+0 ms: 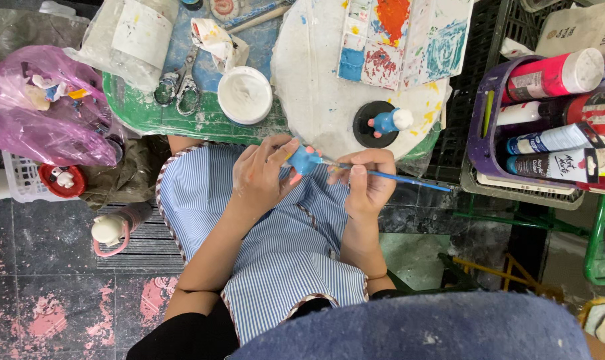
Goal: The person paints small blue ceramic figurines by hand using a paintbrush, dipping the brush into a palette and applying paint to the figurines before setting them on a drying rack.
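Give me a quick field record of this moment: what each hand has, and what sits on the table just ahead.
left hand: holds a small blue figurine over the lap
right hand: grips a thin blue paintbrush, tip at the figurine
lap: blue striped apron
ahead, right: second blue figurine on a black round stand
ahead, left: white tub, scissors
palette: paint-smeared, blue and orange
far right: basket of paint bottles

Blue-white striped apron, black shorts, bare forearms

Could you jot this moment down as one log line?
left hand: holds small blue figure | right hand: holds blue-handled brush, tip at figure | below: striped apron | nearby: second blue figure on black disc
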